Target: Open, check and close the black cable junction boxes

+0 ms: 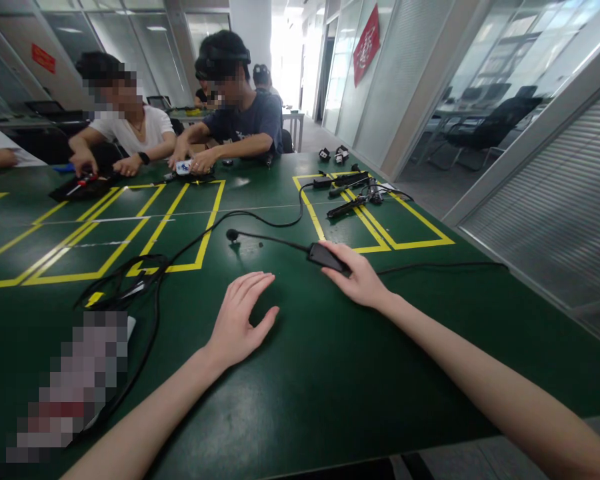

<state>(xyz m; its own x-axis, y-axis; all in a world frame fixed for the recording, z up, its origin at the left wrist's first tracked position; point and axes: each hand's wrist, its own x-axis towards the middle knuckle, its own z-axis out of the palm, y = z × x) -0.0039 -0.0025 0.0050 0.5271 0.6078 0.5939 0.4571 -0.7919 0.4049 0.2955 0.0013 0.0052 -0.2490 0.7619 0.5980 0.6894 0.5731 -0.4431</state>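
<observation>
My right hand [360,277] rests on the black base [325,256] of a small gooseneck microphone lying on the green table [330,373]. Its fingers are closed over the base's near end. The thin neck runs left to the round mic head [232,234]. A black cable [440,266] leaves the base to the right. My left hand [241,317] lies flat on the table, palm down, fingers together and stretched out, thumb apart, holding nothing. It sits a little left of and nearer than the microphone.
A tangle of black cables [130,283] lies at left, beside a blurred-out object [75,387]. Yellow tape boxes [203,247] mark the table. More black devices and cords [353,190] sit at the far right. Two people [240,123] work across the table; the table edge is near right.
</observation>
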